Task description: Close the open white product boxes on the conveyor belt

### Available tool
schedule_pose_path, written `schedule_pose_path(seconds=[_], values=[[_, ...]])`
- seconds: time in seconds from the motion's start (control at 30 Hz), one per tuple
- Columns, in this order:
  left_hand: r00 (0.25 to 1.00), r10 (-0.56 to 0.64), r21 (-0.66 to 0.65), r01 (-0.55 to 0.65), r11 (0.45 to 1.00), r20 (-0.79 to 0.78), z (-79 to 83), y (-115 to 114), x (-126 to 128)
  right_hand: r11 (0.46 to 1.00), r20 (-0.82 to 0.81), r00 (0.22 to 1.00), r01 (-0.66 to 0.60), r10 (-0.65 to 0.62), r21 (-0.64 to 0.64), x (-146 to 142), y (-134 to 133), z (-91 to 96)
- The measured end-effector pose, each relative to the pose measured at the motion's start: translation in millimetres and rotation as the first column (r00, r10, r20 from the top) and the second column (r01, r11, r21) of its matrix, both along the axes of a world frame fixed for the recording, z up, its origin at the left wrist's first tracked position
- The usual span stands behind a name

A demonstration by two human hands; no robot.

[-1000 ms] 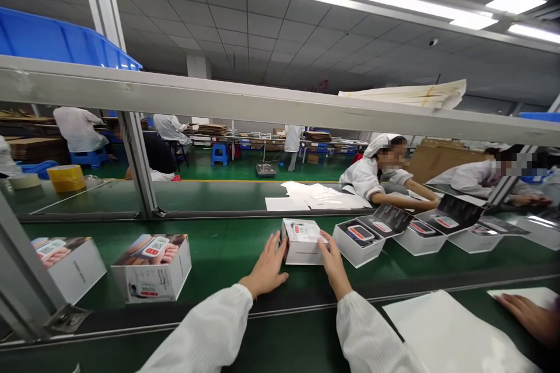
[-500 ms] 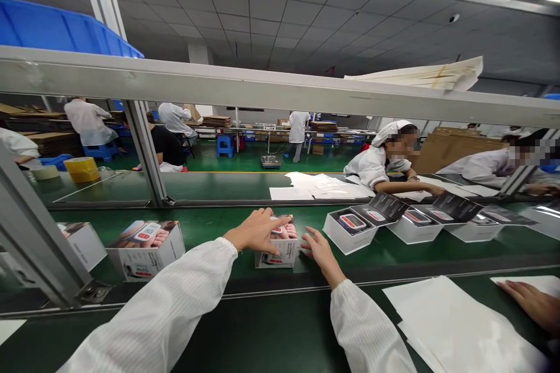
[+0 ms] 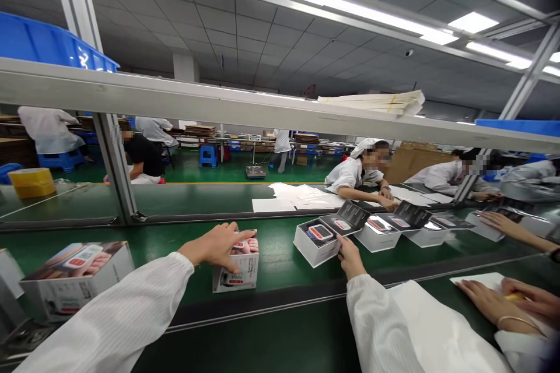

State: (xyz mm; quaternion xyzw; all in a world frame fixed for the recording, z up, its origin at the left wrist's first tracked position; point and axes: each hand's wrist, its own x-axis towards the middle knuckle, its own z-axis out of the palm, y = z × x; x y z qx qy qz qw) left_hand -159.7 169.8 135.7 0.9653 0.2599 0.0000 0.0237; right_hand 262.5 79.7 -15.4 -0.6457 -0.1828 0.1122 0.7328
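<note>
My left hand (image 3: 216, 247) reaches over a closed printed carton (image 3: 240, 274), its thumb on the front face and its fingers across the top. To the right, my right hand (image 3: 350, 257) has its fingers at the near right corner of an open white box (image 3: 315, 249), by the edge of its lid. Inside that box lies a device with a red-and-white screen (image 3: 321, 232). The open lid (image 3: 356, 215) is dark inside and leans back to the right. Another printed carton (image 3: 79, 280) stands to the left of my left forearm.
More open boxes (image 3: 378, 236) line the green belt (image 3: 175, 236) to the right. A co-worker's hands (image 3: 490, 300) work over white sheets (image 3: 437, 320) at the lower right. A metal post (image 3: 116, 169) and an overhead shelf beam (image 3: 245, 108) frame the line.
My right hand has moved from beside the printed carton to the open box on the right. My left hand stays on the carton. The view has shifted rightward, and more co-worker hands show.
</note>
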Motion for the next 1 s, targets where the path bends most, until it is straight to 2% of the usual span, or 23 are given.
schedule_pose_path(seconds=[0.1,0.2,0.3,0.4,0.5,0.6,0.7,0.8,0.9,1.0], values=[[0.997,-0.019,0.061,0.014,0.998,0.081,-1.5,-3,-2,0.999,-0.068,0.997,-0.041,0.040,-0.016,-13,1,-4.6],[0.977,-0.068,0.170,0.033,0.985,0.203,-2.5,-18,8,0.992,-0.058,0.990,-0.127,0.128,0.020,-30,-6,-7.6],[0.940,-0.132,0.235,0.058,0.970,0.313,-5.0,-39,29,0.973,0.035,0.973,-0.231,0.230,0.031,-41,-14,-8.1],[0.903,-0.165,0.231,0.076,0.970,0.397,-13.8,-57,57,0.954,0.181,0.937,-0.299,0.300,-0.029,-45,-19,-9.1],[0.869,-0.139,0.127,0.089,0.988,0.474,-34.7,-59,89,0.915,0.342,0.849,-0.375,0.404,-0.150,-47,-24,-11.7],[0.854,0.023,-0.132,0.054,0.990,0.519,-67.3,-51,118,0.860,0.412,0.755,-0.433,0.510,-0.271,-56,-28,-13.8],[0.837,0.179,-0.305,-0.016,0.952,0.517,-101.6,-44,136,0.820,0.338,0.748,-0.519,0.572,-0.239,-72,-28,-14.2],[0.795,0.260,-0.349,-0.065,0.935,0.547,-124.8,-43,137,0.815,0.219,0.785,-0.558,0.580,-0.158,-87,-23,-15.2],[0.778,0.252,-0.337,-0.055,0.940,0.576,-128.5,-45,122,0.861,0.179,0.842,-0.498,0.508,-0.103,-93,-14,-16.5],[0.808,0.163,-0.263,-0.011,0.965,0.566,-108.1,-47,104,0.882,0.091,0.879,-0.471,0.469,0.007,-97,-2,-15.0]])
